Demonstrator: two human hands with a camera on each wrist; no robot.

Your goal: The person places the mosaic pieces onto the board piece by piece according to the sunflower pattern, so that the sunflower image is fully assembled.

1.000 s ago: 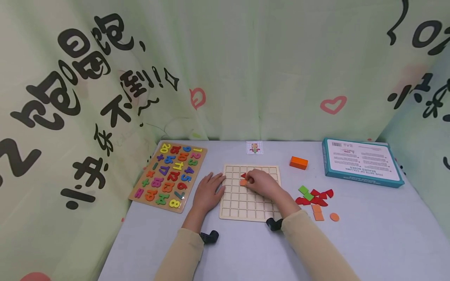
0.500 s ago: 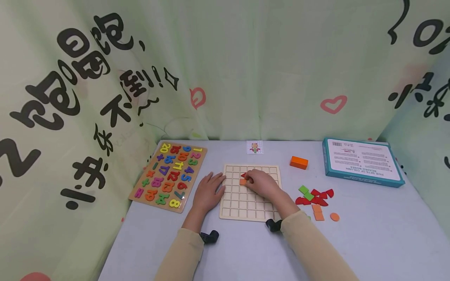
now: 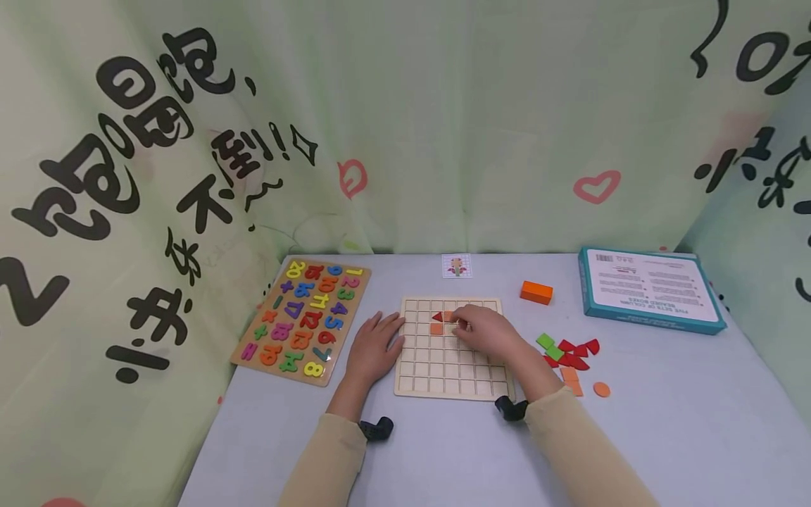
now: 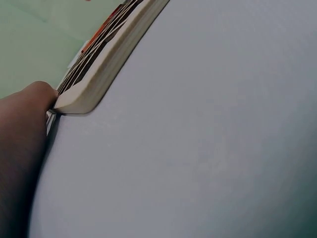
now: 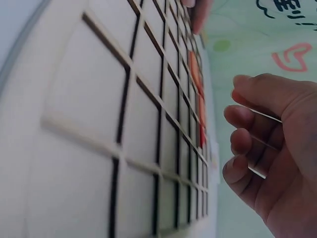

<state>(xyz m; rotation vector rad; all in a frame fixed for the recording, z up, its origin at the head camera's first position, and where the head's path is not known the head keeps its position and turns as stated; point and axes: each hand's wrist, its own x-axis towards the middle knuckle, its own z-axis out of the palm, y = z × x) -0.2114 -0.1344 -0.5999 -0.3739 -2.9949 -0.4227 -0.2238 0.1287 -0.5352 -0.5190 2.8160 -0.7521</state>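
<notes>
A wooden grid board (image 3: 443, 362) lies flat on the table. My left hand (image 3: 372, 346) rests at its left edge with the fingers straight and spread; in the left wrist view the thumb (image 4: 37, 94) touches the board's edge. Over the board's upper part is my right hand (image 3: 486, 332). In the right wrist view its fingers (image 5: 241, 141) are loosely bent, with nothing between them and the thumb. Just beside its fingertips an orange square tile (image 3: 448, 317) lies in a cell. A red triangle tile (image 3: 438, 317) sits left of that, with another orange square tile (image 3: 436, 329) below.
Loose red tiles (image 3: 576, 362), green tiles (image 3: 546, 341), orange square tiles (image 3: 569, 374) and an orange disc (image 3: 601, 389) lie right of the board. Behind are a pattern card (image 3: 457, 266), an orange block (image 3: 536, 292) and a teal box (image 3: 652, 289). A number puzzle (image 3: 300, 320) lies left.
My right hand has let go and drawn back a little to the right, uncovering an orange square tile beside the red triangle. My left hand stays in place. The head view has shifted slightly.
</notes>
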